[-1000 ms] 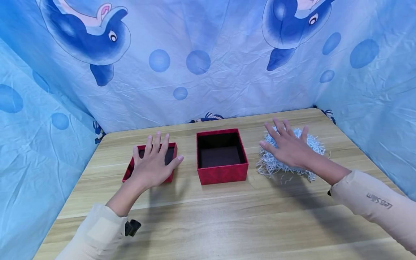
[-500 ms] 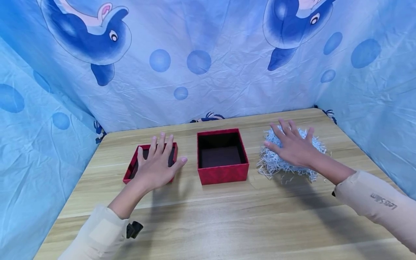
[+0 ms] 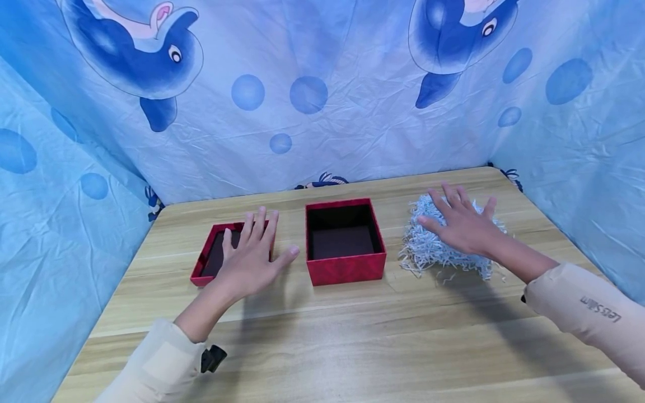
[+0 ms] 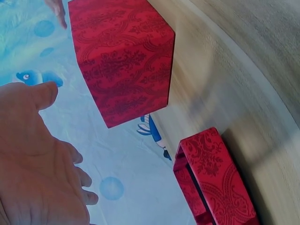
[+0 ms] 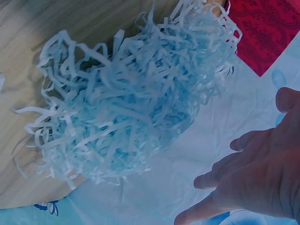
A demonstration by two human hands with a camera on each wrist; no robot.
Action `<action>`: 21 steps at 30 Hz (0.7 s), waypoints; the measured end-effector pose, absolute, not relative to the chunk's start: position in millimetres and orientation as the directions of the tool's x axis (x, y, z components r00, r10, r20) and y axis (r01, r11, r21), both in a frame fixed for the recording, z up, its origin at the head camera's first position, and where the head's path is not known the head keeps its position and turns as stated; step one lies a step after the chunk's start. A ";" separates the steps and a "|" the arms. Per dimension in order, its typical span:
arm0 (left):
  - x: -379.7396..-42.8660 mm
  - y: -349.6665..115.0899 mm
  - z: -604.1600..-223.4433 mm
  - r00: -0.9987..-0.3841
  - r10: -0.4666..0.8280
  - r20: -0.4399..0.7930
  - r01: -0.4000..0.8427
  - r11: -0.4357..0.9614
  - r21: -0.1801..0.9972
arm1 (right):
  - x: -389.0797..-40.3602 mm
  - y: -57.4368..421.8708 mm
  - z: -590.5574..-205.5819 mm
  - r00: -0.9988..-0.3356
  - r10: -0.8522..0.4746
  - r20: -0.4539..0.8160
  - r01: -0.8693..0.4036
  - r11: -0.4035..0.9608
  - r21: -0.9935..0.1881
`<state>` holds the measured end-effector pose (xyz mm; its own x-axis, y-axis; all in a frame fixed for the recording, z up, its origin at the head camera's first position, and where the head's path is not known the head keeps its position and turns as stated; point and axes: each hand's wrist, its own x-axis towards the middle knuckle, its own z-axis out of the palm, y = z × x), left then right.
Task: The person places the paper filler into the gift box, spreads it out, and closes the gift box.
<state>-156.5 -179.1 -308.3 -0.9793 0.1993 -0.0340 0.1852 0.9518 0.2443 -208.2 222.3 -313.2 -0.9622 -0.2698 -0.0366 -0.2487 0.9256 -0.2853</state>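
My left hand (image 3: 249, 266), fingers spread and straight, hovers over the right part of a shallow red box lid (image 3: 214, 254) with a dark inside. In the left wrist view the lid (image 4: 218, 176) lies apart from the palm. A deeper red patterned box (image 3: 347, 268), open at the top with a dark interior, stands in the middle of the table. My right hand (image 3: 466, 226), also spread, is above a heap of pale blue shredded paper (image 3: 428, 252). The right wrist view shows a gap between those fingers and the shredded paper (image 5: 126, 108). Neither hand holds anything.
The wooden table (image 3: 342, 347) has a rounded far edge against a blue curtain (image 3: 353, 140) printed with dolphins and bubbles. More curtain hangs at both sides. A few loose paper strips (image 3: 448, 278) lie in front of the heap.
Both hands have drifted to the right, fingers still spread. More of the lid's left side now shows. The box, lid and paper heap have stayed in place.
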 end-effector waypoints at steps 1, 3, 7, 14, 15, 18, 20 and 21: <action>-156.3 -178.3 -308.5 -0.979 0.203 -0.033 0.189 0.951 0.245 | -208.6 223.6 -313.4 -0.962 -0.269 -0.040 -0.247 0.926 -0.286; -156.2 -176.6 -309.2 -0.978 0.207 -0.031 0.194 0.950 0.247 | -209.7 226.0 -314.2 -0.964 -0.264 -0.047 -0.240 0.928 -0.285; -156.2 -173.8 -310.5 -0.977 0.212 -0.028 0.198 0.946 0.257 | -211.3 229.4 -315.2 -0.965 -0.256 -0.054 -0.231 0.932 -0.280; -154.7 -170.1 -313.3 -0.973 0.232 -0.002 0.222 0.933 0.284 | -215.4 237.2 -319.4 -0.967 -0.249 -0.057 -0.222 0.930 -0.291; -154.5 -169.8 -314.0 -0.972 0.235 0.004 0.226 0.931 0.288 | -216.3 238.6 -320.0 -0.967 -0.248 -0.061 -0.220 0.930 -0.294; -154.0 -168.1 -315.2 -0.971 0.241 0.012 0.232 0.921 0.311 | -218.9 243.8 -321.6 -0.968 -0.243 -0.066 -0.213 0.929 -0.303; -153.7 -166.9 -315.7 -0.969 0.246 0.015 0.238 0.915 0.325 | -219.7 246.6 -322.2 -0.968 -0.239 -0.069 -0.209 0.931 -0.300; -153.6 -166.2 -316.1 -0.969 0.247 0.012 0.237 0.913 0.331 | -219.9 247.3 -322.2 -0.969 -0.237 -0.071 -0.206 0.932 -0.298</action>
